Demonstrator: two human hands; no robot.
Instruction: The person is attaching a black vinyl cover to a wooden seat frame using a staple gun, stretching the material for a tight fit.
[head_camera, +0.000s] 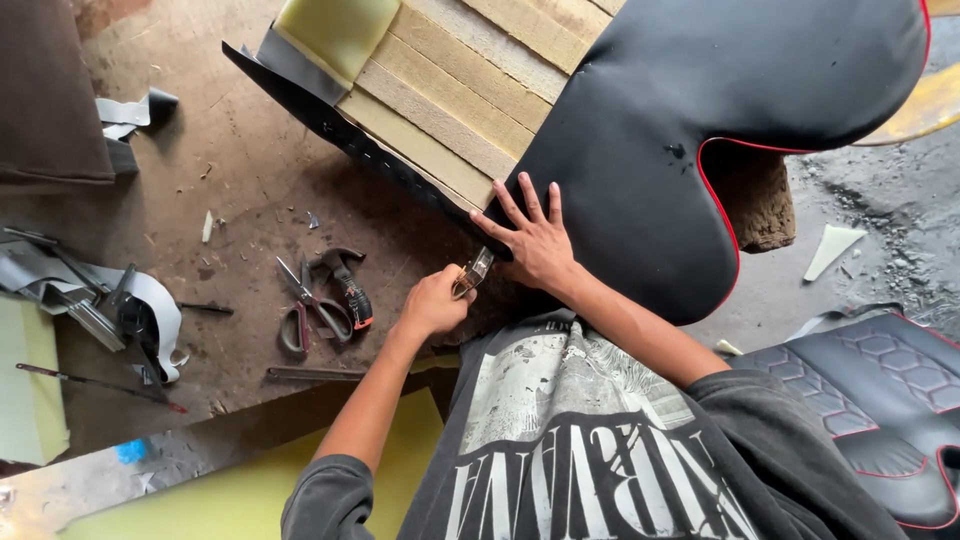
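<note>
At a worn wooden desk (250, 190), my right hand (537, 243) lies flat with fingers spread on the black seat cover (660, 130), pressing it near its lower edge where it meets the foam. My left hand (432, 303) is curled closed around a small metal tool (474, 272), its tip held against the cover's edge just beside my right thumb; what kind of tool it is I cannot tell. The cover, trimmed with thin red piping (722, 225), drapes over a seat cushion built from strips of tan and yellow foam (450, 90) that stretches toward the top of the desk. To the left of my left hand lie a pair of scissors (305, 305) and an orange-handled tool (348, 285), close together, with a thin dark rod (315, 374) just below them. Scraps of grey material (130, 310) sit near the desk's left edge. A second black cover with hexagon stitching (890, 380) lies at my right.
</note>
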